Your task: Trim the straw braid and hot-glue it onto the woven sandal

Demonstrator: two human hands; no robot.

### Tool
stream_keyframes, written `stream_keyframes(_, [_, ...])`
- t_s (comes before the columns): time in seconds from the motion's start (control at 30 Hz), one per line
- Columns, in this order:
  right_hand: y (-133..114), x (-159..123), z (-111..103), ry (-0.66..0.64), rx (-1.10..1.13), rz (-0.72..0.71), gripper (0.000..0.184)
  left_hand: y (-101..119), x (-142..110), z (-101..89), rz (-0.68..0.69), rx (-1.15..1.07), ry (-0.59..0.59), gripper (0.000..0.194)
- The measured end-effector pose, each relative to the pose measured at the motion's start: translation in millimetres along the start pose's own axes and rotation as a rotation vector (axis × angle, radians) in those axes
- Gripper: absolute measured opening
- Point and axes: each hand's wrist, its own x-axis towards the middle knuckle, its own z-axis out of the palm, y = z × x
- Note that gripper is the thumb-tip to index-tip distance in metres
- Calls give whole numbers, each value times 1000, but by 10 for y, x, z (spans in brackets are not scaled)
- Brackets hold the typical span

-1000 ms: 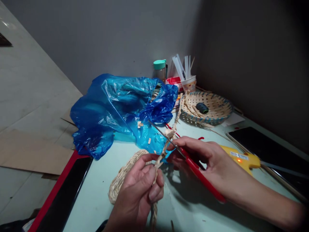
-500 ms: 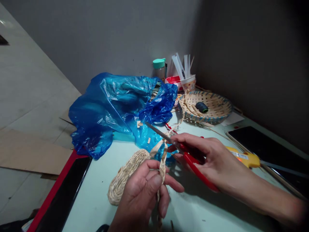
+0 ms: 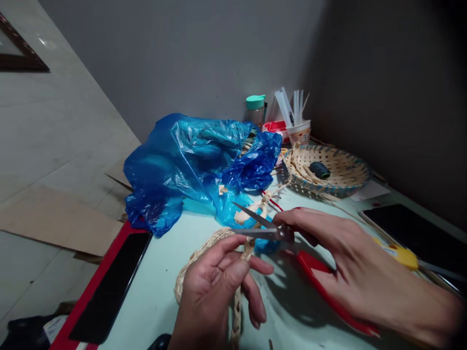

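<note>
My left hand (image 3: 219,287) pinches a braided straw cord (image 3: 237,311) between thumb and fingers, and its lower end hangs below the palm. In my right hand (image 3: 339,253) are red-handled scissors (image 3: 281,233) with their blades spread. The blades point left just above my left fingertips, one crossing the cord and the other higher up; I cannot tell whether they touch it. Loose strands with a knot (image 3: 265,200) rise above the blades towards the basket. Partly hidden behind my left hand, an oval coil of braided straw (image 3: 197,250) lies on the table.
A crumpled blue plastic bag (image 3: 189,155) covers the back left. At the back stand a green-lidded jar (image 3: 255,109) and a paper cup (image 3: 299,132) of glue sticks. A woven basket (image 3: 339,167) holds a dark thread spool (image 3: 320,170). A yellow tool (image 3: 403,256) lies right, a black phone (image 3: 113,287) left.
The scissors have gone from nearly closed to wide apart, and their blades have come down to the cord by my left fingertips. The whole view has shifted slightly.
</note>
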Motion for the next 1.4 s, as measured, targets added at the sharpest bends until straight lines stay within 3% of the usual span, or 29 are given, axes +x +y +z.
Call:
stream_keyframes(0.13, [10, -31, 14, 14, -112, -114, 37, 49, 2, 32, -24, 4, 72, 26])
stream_keyframes(0.27, [43, -56, 62, -30, -253, -178, 25, 75, -5, 34, -39, 6, 108, 24])
stream_keyframes(0.4, [97, -52, 69, -56, -341, -180, 14, 34, -6, 22, 21, -46, 137, 35])
stream_keyframes(0.63, [121, -39, 41, -49, -381, -231, 13, 42, 12, 22, 1, -9, 171, 24])
stream_keyframes(0.87, [99, -34, 28, -15, -419, -294, 19, 44, 9, 18, -30, -50, 222, 31])
stream_keyframes(0.97, [102, -29, 31, -11, -442, -301, 22, 41, 9, 7, -29, -79, 204, 33])
stream_keyframes(1.1, [140, -36, 22, 37, -507, -255, 27, 52, 7, -9, -47, -69, 156, 21])
stream_keyframes(1.2, [158, -24, 5, 10, -482, -248, 19, 56, 5, -11, -30, -40, 134, 15])
stream_keyframes(1.4, [139, 0, 7, -59, -400, -281, 11, 39, 10, 9, -4, -75, 180, 24])
